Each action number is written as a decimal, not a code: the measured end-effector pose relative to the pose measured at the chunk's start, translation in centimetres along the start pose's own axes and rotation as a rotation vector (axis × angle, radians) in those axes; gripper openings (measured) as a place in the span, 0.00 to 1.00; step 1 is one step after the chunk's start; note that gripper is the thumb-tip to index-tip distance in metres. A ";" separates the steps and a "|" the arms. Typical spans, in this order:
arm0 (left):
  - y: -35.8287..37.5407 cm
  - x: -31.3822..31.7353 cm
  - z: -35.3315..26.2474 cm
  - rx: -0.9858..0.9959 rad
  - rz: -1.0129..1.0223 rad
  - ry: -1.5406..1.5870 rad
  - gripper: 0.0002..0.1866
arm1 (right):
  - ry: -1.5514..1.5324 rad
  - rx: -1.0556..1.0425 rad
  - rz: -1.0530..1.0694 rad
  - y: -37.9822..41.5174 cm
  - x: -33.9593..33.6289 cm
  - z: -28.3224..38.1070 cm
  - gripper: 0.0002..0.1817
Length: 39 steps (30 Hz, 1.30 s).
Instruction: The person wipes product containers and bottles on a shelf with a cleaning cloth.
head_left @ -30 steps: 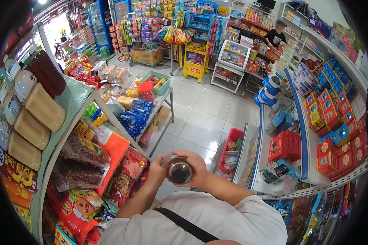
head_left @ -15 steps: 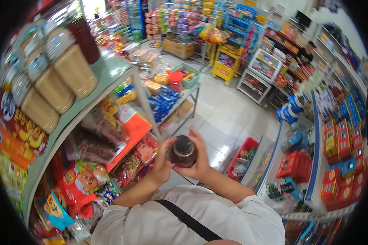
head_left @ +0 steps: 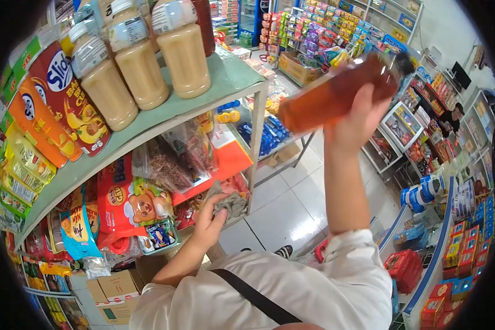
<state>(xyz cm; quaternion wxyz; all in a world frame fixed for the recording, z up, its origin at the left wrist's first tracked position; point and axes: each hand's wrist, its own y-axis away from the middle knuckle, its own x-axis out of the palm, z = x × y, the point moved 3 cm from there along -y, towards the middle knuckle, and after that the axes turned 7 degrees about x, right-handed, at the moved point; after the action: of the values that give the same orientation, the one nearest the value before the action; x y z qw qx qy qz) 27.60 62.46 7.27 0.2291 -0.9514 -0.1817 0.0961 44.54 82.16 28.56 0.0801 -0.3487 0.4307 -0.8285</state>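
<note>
My right hand [head_left: 353,125], raised at the upper right, is wrapped round a bottle of reddish-amber liquid [head_left: 319,102]. The bottle lies almost sideways in the air, its dark cap [head_left: 404,63] pointing right, and is somewhat blurred. Lower down, my left hand [head_left: 210,219] grips a crumpled grey cloth [head_left: 234,203] beside the shelf's front post. Several bottles of pale beige liquid [head_left: 184,60] stand upright on the green shelf top [head_left: 225,74] to the left. Behind them is a dark red bottle [head_left: 204,27], partly hidden.
Slide chip cans [head_left: 74,102] and snack bags [head_left: 22,165] share the shelf top. Below sit a red bear-print bag [head_left: 143,203] and bags of dried food [head_left: 165,168]. A cardboard box [head_left: 115,291] is at lower left. Boxed goods [head_left: 404,269] line the right shelves; a person [head_left: 451,118] is further back.
The bottle, earlier held upright between both hands, is now up and to the right in my right hand alone, tipped sideways. My left hand has come away with the cloth. The view has turned left.
</note>
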 end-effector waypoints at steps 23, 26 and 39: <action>4.8 -5.4 0.7 -0.233 -0.295 -0.034 0.17 | 0.370 -0.167 0.521 -5.4 16.6 -18.0 0.26; 4.5 -5.4 2.0 -0.232 -0.268 -0.048 0.17 | 0.408 -0.165 0.516 -5.3 16.4 -17.9 0.28; 3.8 -4.9 2.0 -0.241 -0.173 -0.083 0.16 | 0.431 0.272 0.511 -11.1 15.9 -21.0 0.26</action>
<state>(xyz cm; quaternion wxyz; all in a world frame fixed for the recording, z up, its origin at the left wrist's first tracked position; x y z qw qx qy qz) 23.73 58.20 4.20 0.1130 -0.9480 -0.2828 0.0930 21.03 95.89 37.09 0.2375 -0.0331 0.3966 -0.8861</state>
